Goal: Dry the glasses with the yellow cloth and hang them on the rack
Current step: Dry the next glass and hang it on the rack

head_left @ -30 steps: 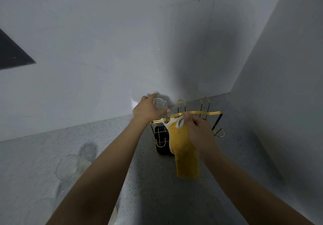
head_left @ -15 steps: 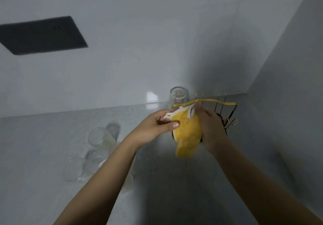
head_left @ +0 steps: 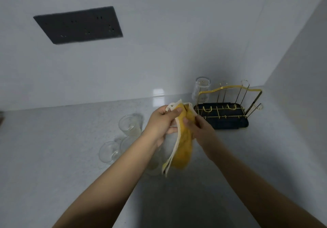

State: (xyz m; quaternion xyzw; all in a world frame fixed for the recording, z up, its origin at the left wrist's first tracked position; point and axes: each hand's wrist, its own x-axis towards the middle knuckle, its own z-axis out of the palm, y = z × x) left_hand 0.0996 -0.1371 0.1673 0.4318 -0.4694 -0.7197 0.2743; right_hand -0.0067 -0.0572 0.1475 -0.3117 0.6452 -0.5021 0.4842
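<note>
The yellow cloth (head_left: 184, 144) hangs in the air above the counter (head_left: 53, 157), held near its top by both hands. The left hand (head_left: 162, 123) has its grip pinched round the cloth's white-edged upper corner; the right hand (head_left: 200, 126) has its grip closed on the yellow fold beside it. One ribbed glass (head_left: 200, 89) hangs upside down on the gold wire rack (head_left: 228, 103) in the counter's far right corner. More glasses (head_left: 123, 135) lie left of the hands.
</note>
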